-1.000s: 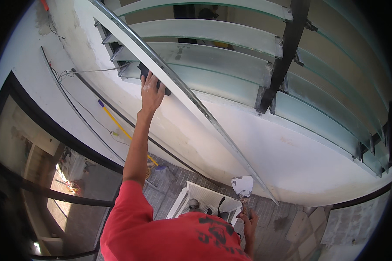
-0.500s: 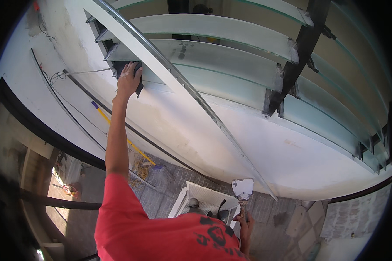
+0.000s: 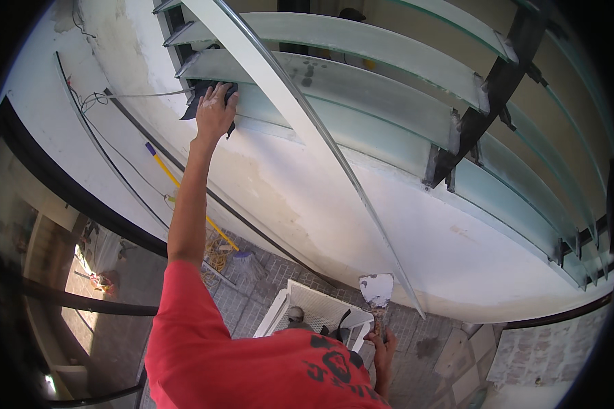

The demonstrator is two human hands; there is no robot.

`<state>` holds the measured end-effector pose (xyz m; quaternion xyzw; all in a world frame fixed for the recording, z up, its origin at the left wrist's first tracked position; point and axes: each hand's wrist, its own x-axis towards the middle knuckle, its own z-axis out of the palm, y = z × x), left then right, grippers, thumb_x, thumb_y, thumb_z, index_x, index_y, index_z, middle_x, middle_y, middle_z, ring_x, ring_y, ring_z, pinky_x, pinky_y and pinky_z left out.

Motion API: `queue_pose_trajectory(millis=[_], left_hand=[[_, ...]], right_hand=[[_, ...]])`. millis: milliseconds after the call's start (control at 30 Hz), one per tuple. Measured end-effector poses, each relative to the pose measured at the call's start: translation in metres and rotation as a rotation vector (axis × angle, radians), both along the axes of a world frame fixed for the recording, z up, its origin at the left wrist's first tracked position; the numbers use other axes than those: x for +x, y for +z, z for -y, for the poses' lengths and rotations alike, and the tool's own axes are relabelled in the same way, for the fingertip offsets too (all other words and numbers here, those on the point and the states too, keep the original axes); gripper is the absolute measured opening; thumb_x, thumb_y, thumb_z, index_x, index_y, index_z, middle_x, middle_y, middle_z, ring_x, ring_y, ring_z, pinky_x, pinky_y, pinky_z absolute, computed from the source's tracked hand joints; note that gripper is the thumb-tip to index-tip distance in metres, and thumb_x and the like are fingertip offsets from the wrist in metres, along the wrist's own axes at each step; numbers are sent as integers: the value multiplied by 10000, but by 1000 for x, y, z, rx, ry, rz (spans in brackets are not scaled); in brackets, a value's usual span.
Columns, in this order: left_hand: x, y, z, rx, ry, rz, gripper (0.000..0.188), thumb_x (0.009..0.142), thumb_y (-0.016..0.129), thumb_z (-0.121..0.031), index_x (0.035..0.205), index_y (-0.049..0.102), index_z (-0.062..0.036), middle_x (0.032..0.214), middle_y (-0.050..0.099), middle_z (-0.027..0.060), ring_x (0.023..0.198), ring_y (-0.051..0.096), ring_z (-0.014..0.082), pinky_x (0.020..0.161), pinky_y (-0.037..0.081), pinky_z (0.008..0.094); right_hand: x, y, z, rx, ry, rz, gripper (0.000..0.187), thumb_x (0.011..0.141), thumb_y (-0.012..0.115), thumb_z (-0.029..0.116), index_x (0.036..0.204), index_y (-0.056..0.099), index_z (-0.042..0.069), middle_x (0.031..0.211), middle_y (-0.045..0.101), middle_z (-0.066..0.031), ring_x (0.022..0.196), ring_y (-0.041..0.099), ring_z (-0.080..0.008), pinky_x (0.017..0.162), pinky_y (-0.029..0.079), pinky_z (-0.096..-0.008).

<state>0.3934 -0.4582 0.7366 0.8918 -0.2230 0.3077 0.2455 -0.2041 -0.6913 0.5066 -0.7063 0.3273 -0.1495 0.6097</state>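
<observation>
Left hand (image 3: 215, 114) laid over black cloth (image 3: 194, 107) at lower left corner of louvre window (image 3: 382, 140); can't tell if fingers grip it. One second ago hand and cloth were at the diagonal metal strip (image 3: 312, 129); now left of it. Right hand (image 3: 384, 344), well apart, still clamped on handle of putty knife (image 3: 376, 290), blade whitish. Red shirt (image 3: 252, 375): dark lettering plus graphic.

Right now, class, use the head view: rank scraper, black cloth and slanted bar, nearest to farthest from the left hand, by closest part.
1. Black cloth: under the left hand.
2. Slanted bar: just right of it.
3. Scraper: lower right, in the right hand.
</observation>
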Motion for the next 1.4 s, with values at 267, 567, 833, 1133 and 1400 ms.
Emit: queue_pose_trajectory(millis=[267,567,833,1133,1400], left_hand=[[-23,11,-7,-196,-155,-24,305,911,509,-239,1100,615,-25,1225,654,139,1181,560,361,1020,425,429],[56,-7,-29,235,-9,56,413,926,489,-272,1266,544,-45,1363,540,191,1274,483,389,1097,333,491],[-6,11,-52,-197,-260,-163,650,849,646,-362,1434,461,-148,1309,602,200,1179,580,387,1012,442,422],[-9,11,-28,-13,-166,-71,364,996,516,-389,1221,684,-159,1379,576,130,1240,550,354,1009,459,424],[37,7,-20,231,65,-31,474,996,492,-395,1345,592,-91,1444,517,181,1368,448,363,1122,355,482]], right_hand=[[1,18,-9,107,-66,-6,131,815,662,127,839,643,0,759,659,-61,724,591,-149,697,454,-300],[-6,19,-2,90,-75,18,138,811,660,116,848,633,-14,747,649,-70,721,575,-148,704,452,-294],[1,24,-4,101,-87,23,154,825,659,126,864,629,-20,755,657,-72,726,584,-140,713,456,-290],[3,13,-3,101,-51,7,178,824,665,154,866,635,-15,759,664,-72,728,591,-139,708,456,-287],[3,13,-4,20,-14,-27,198,816,675,165,873,647,-23,760,671,-79,724,608,-155,707,467,-309]])
